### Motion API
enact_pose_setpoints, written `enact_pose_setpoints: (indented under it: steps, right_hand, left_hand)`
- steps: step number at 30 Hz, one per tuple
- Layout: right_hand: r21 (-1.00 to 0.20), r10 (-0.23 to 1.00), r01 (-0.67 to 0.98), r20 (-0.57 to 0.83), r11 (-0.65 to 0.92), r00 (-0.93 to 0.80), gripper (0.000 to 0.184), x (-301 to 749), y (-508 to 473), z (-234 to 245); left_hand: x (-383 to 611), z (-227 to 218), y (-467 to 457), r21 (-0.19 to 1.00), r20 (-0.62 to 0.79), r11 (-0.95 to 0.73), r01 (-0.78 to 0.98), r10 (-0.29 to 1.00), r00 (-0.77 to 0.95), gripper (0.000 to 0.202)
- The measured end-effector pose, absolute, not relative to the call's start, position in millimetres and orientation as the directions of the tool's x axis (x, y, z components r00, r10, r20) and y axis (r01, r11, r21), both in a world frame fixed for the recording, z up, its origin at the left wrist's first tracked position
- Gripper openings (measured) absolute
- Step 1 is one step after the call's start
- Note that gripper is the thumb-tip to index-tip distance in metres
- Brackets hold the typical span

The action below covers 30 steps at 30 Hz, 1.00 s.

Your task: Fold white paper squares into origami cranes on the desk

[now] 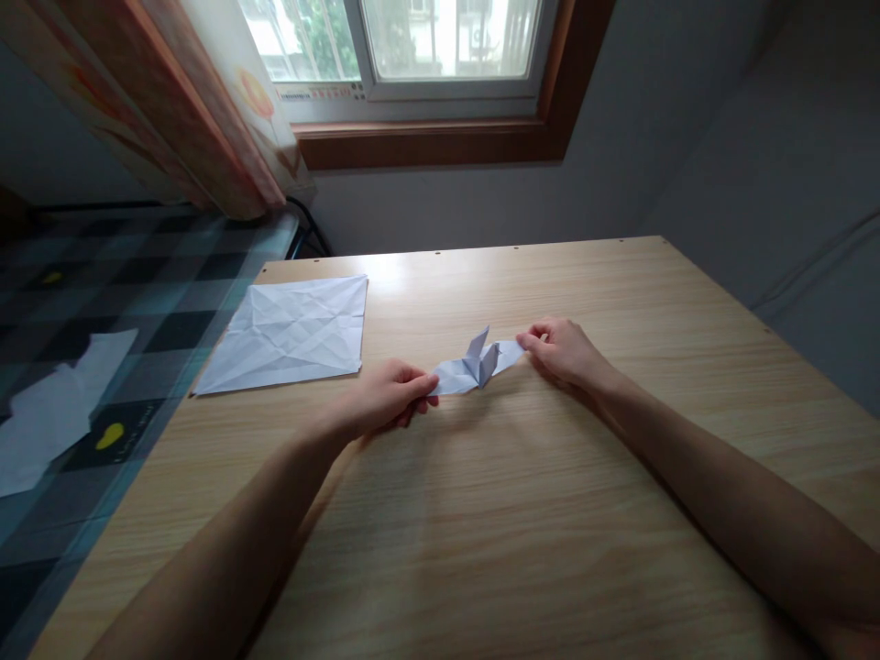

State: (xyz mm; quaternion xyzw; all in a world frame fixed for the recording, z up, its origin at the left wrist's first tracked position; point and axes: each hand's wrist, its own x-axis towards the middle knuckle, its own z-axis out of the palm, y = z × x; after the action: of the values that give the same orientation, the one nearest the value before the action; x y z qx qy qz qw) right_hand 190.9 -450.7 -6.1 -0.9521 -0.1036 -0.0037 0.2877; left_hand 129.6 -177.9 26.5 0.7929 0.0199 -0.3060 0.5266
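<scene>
A small white origami crane [483, 365] is stretched between my two hands, just over the middle of the wooden table [481, 513]. My left hand [393, 392] pinches its left wing between thumb and fingers. The tip of the opposite wing is pinched by my right hand [560, 348]. Between the spread wings, two pointed folds stand upright, one of them with a small bent tip. The fingers partly cover both wing ends.
A creased white paper sheet [295, 332] lies flat at the table's left back corner. Left of the table, more white paper [61, 412] rests on a checked cloth [179, 266]. A curtain [199, 101] hangs beside the window [446, 46] behind.
</scene>
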Motion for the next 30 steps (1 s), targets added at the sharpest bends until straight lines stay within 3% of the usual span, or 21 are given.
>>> enact_pose_setpoints:
  steps: [8,15,18,21,23,25,28,30]
  right_hand:
    - [-0.605,0.223,0.287,0.180,-0.743,0.958,0.033,189.3,-446.9,-9.2]
    - [-0.686,0.115,0.343,0.356,-0.642,0.927,0.039,181.3,-440.9,-1.8]
    - [-0.661,0.041,0.400,0.488,-0.635,0.872,0.040,174.0,-439.5,1.1]
    - [-0.552,-0.014,0.474,0.662,-0.686,0.749,0.043,160.0,-436.7,3.2]
    - [-0.443,0.041,0.530,0.738,-0.723,0.673,0.047,148.3,-432.3,3.6]
    - [-0.337,0.194,0.621,0.752,-0.708,0.630,0.046,137.7,-425.6,2.4]
    - [-0.300,0.303,0.640,0.689,-0.708,0.658,0.037,128.9,-413.5,-2.5]
    - [-0.335,0.287,0.616,0.662,-0.713,0.692,0.027,128.7,-407.3,-6.4]
  left_hand:
    - [127.9,29.0,-183.3,0.810,-0.459,-0.513,0.286,-0.249,0.853,0.041]
    - [127.9,27.6,-182.4,0.848,-0.398,-0.472,0.242,-0.265,0.878,0.042]
    - [128.5,26.3,-181.3,0.831,-0.416,-0.492,0.259,-0.239,0.878,0.052]
    - [129.3,25.8,-180.4,0.810,-0.450,-0.511,0.288,-0.226,0.864,0.062]
    - [129.6,25.6,-180.0,0.814,-0.448,-0.507,0.283,-0.237,0.862,0.062]
    - [129.6,25.3,-179.8,0.821,-0.433,-0.506,0.263,-0.253,0.865,0.060]
    - [129.3,25.4,-180.1,0.833,-0.413,-0.497,0.241,-0.271,0.870,0.058]
    - [129.1,25.9,-180.7,0.839,-0.414,-0.485,0.248,-0.272,0.869,0.056]
